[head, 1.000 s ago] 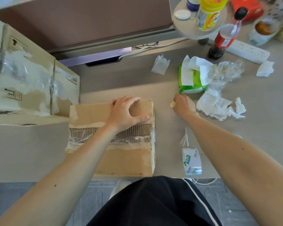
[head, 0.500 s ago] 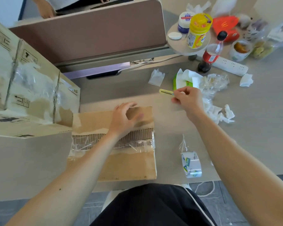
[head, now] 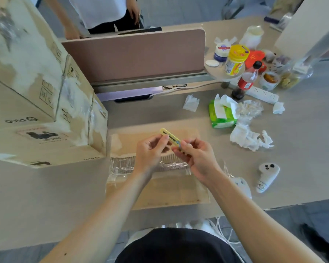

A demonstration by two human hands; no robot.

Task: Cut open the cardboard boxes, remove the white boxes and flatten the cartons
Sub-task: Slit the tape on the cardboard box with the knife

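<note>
The left hand [head: 150,152] has come off the top of the flat cardboard box [head: 160,190], where it lay pressed a second ago, and now pinches the far end of the yellow cutter [head: 170,137]. The right hand [head: 198,158] has carried that cutter from the counter [head: 302,141] beside the green tissue pack [head: 221,118] to above the box, so both hands now hold it. The view has tipped up, bringing in a white controller [head: 267,176].
</note>
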